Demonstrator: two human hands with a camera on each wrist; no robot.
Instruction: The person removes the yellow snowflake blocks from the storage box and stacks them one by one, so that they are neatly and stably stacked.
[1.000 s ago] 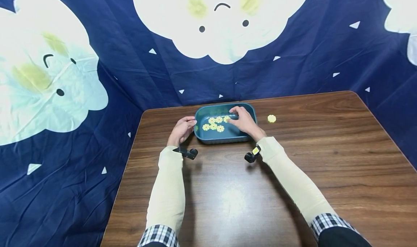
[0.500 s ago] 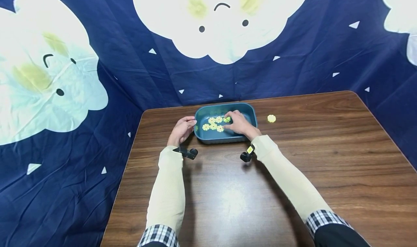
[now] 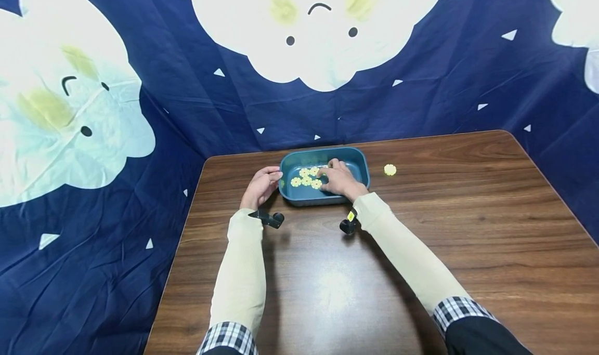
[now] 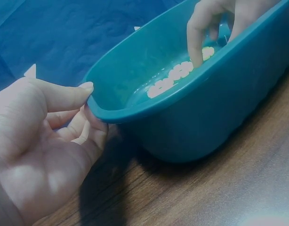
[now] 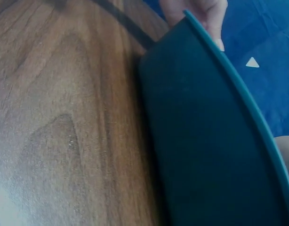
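A teal rectangular tub point(image 3: 311, 202) sits near the table's back edge. Its left rim is pinched between the thumb and fingers of my left hand point(image 4: 50, 127). My right hand point(image 3: 343, 181) reaches down into the tub, over its right half. Several pale yellow flower-shaped pieces point(image 3: 306, 181) lie on the tub's floor to the left of that hand. In the left wrist view, one right fingertip points down beside the flower-shaped pieces point(image 4: 180, 70), and a yellower piece point(image 4: 208, 52) shows between the fingers. Whether the right hand pinches it is unclear.
One loose yellow flower-shaped piece point(image 3: 390, 170) lies on the wooden table point(image 3: 444, 204), right of the tub. A dark blue cloth with white clouds point(image 3: 323, 33) hangs behind and beside the table.
My right hand has shifted a little left and toward me inside the tub, now covering most of the rightmost flower-shaped piece. My left hand stays on the rim.
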